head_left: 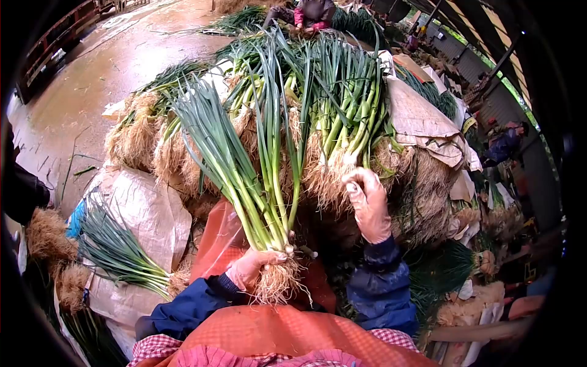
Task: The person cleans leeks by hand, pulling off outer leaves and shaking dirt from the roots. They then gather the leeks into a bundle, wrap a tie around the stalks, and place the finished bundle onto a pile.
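Observation:
In the head view my gloved left hand (pixel 255 267) is closed around the lower stems of a bunch of green onions (pixel 247 196). Its pale roots hang below my fist, and the long leaves fan up and away from me. My gloved right hand (pixel 370 205) is raised at the near edge of a heap of green onions (pixel 345 110), by their white stem ends and roots. Its fingers are curled in; whether they pinch a stalk or root I cannot make out.
A smaller bunch of green onions (pixel 125 248) lies on a pale sack (pixel 150 208) at the left. Beige sacking (pixel 422 119) covers part of the heap at right. Another person (pixel 309 15) sits beyond the heap. Wet floor (pixel 110 79) stretches to the upper left.

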The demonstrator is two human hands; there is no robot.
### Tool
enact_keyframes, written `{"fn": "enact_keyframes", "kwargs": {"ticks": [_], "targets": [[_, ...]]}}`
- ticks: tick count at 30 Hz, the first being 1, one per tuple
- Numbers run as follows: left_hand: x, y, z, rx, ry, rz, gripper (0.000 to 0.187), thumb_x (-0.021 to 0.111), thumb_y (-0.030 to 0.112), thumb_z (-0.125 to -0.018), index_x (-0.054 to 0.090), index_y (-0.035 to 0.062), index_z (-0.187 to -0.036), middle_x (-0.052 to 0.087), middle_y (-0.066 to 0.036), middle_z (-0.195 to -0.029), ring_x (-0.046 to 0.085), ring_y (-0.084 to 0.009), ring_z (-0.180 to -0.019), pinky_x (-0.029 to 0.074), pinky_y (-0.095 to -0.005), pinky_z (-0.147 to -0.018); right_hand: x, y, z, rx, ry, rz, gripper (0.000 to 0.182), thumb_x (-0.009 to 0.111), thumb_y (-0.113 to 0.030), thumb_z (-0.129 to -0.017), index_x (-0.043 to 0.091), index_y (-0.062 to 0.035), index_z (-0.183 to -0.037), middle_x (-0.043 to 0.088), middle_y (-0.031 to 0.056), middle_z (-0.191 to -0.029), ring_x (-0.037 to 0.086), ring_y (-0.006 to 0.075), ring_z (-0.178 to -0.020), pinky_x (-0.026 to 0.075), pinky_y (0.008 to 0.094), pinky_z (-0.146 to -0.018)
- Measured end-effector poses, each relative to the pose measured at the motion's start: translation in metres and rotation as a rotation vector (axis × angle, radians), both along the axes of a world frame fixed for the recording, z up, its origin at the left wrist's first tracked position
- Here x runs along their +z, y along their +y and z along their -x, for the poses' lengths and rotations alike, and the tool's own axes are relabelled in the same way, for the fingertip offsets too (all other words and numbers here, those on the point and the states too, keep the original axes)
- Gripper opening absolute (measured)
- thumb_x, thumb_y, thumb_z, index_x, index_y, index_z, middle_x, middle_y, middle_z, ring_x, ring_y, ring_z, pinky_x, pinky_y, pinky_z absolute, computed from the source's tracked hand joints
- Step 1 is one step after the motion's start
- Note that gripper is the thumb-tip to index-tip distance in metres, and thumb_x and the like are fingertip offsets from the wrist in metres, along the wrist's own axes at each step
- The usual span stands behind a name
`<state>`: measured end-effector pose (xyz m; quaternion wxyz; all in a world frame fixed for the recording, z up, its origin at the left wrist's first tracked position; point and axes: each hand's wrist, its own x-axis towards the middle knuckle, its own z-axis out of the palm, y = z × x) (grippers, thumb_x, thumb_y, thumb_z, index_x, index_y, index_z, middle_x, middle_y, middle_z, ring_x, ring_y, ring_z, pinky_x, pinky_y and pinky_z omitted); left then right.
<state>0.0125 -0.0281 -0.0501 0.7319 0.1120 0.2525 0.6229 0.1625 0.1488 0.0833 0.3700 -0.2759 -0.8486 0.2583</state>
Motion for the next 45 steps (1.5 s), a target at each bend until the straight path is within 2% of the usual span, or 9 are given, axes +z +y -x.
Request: {"fn": "enact_keyframes", "kwargs": {"ticks": [3,9,13,23,27,29,34,36,45], "targets": [[0.0,0.007,-0.004,-0.001,-0.023,-0.075,0.062,0.066,0.0,-0.074,0.042,0.0013,-0.131,0.062,-0.007,-0.105,0.059,-0.0152,-0.098,0.047,-0.0273,-0.087,-0.025,-0.021,-0.043,-0.081,-0.634,0.053,0.013,0.06,-0.004,-0.081,0.063,-0.0065,-0.093,0.063,0.0084,-0.087,0.063,0.0233,-0.079,0.049,0.0327,-0.071],[0.004,0.004,-0.011,-0.012,-0.081,0.027,0.034,0.062,-0.004,-0.077,0.057,-0.0034,-0.111,0.065,-0.01,-0.092,0.064,-0.0162,-0.074,0.054,-0.0274,-0.064,-0.024,-0.035,0.067,0.116,-0.5,-0.325,0.047,0.058,-0.005,-0.078,0.05,-0.0069,-0.124,0.058,0.012,-0.102,0.061,0.0289,-0.079,0.05,0.0346,-0.069],[0.007,-0.004,-0.009,0.02,-0.137,0.065,0.032,0.062,-0.005,-0.076,0.058,-0.003,-0.108,0.066,-0.01,-0.092,0.064,-0.0162,-0.075,0.054,-0.0277,-0.066,-0.05,-0.015,0.124,0.173,-0.928,-0.526,0.008,0.048,-0.007,-0.082,0.055,-0.0035,-0.085,0.056,0.0131,-0.084,0.061,0.0289,-0.071,0.049,0.0383,-0.058],[0.012,-0.012,-0.002,0.023,-0.221,-0.005,0.039,0.061,-0.003,-0.078,0.054,-0.0029,-0.116,0.064,-0.012,-0.101,0.064,-0.0179,-0.082,0.056,-0.0311,-0.068,0.0,0.018,0.122,-0.015,-0.01,-0.468,0.011,0.054,-0.004,-0.082,0.062,-0.0061,-0.09,0.06,0.0078,-0.083,0.059,0.0194,-0.066,0.049,0.0276,-0.058],[-0.011,-0.016,0.004,-0.032,-0.351,-0.088,0.044,0.062,0.0,-0.074,0.051,-0.0027,-0.117,0.061,-0.015,-0.102,0.063,-0.0229,-0.088,0.055,-0.0359,-0.077,0.018,0.014,0.02,0.123,0.244,0.239,0.011,0.057,-0.014,-0.087,0.064,-0.0057,-0.089,0.064,0.0082,-0.08,0.059,0.0163,-0.063,0.048,0.0265,-0.056],[0.016,-0.016,0.003,0.047,-0.611,-0.133,0.074,0.059,-0.004,-0.068,0.032,-0.0002,-0.137,0.05,-0.019,-0.123,0.056,-0.0261,-0.104,0.052,-0.0366,-0.085,-0.006,0.001,-0.031,-0.007,-0.604,0.564,0.023,0.059,-0.024,-0.088,0.066,-0.0032,-0.081,0.065,0.0104,-0.073,0.06,0.0177,-0.063,0.048,0.0301,-0.058],[0.05,0.007,0.004,-0.09,-0.537,-0.198,0.075,0.062,0.001,-0.068,0.031,-0.0008,-0.136,0.049,-0.014,-0.118,0.055,-0.023,-0.1,0.051,-0.0331,-0.087,0.008,0.006,-0.002,-0.389,-0.262,-0.259,0.03,0.062,-0.03,-0.085,0.056,-0.0046,-0.069,0.055,0.0057,-0.061,0.049,0.0154,-0.051,0.041,0.0326,-0.047],[0.063,0.01,0.001,-0.123,-0.466,-0.179,0.07,0.064,0.005,-0.069,0.035,-0.0001,-0.133,0.049,-0.012,-0.117,0.056,-0.0184,-0.096,0.048,-0.0302,-0.089,0.021,0.054,0.034,-0.649,-0.526,0.068,0.022,0.062,-0.025,-0.084,0.054,-0.0044,-0.085,0.056,0.0053,-0.068,0.048,0.0146,-0.054,0.041,0.0312,-0.048],[0.053,0.025,-0.004,-0.171,-0.422,-0.184,0.06,0.06,0.004,-0.071,0.043,0.0008,-0.129,0.054,-0.016,-0.121,0.059,-0.0271,-0.102,0.049,-0.04,-0.089,-0.009,-0.036,0.023,-0.063,0.17,0.46,0.025,0.063,-0.018,-0.083,0.053,-0.0018,-0.099,0.055,0.0046,-0.073,0.054,0.0118,-0.061,0.05,0.0286,-0.055]]}}
